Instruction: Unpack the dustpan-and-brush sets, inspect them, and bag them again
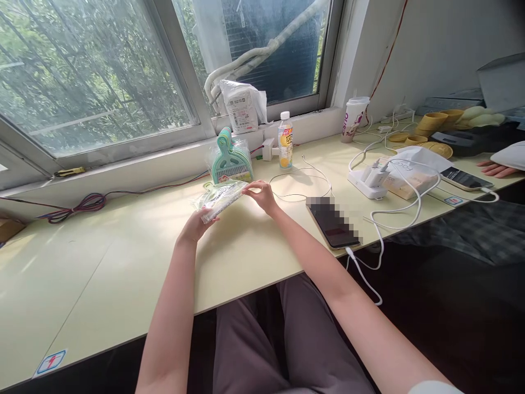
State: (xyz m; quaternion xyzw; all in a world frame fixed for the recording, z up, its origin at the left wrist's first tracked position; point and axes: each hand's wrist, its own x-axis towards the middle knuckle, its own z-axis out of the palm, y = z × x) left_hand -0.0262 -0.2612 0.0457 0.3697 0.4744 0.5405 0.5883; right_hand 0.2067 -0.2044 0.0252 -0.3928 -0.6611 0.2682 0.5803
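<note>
Over the table, both hands hold a small pale green dustpan [226, 195] in a clear plastic wrapper, tilted toward me. My left hand [197, 224] is closed on its near left corner, thumb on top. My right hand [262, 197] pinches the wrapper's right edge between thumb and fingers. Just behind it, several green dustpans [230, 156] in clear wrappers stand on end in a stack against the sill, handles up. Glare on the plastic blurs the details of the held one.
Behind stand a juice bottle [286, 141] and a white bag [243, 109] on the sill. A phone [333, 223], a white charger block [371, 180] and loose cables lie to the right. Another person's hand [498, 167] rests at far right. Bundled wires [88, 203] lie left.
</note>
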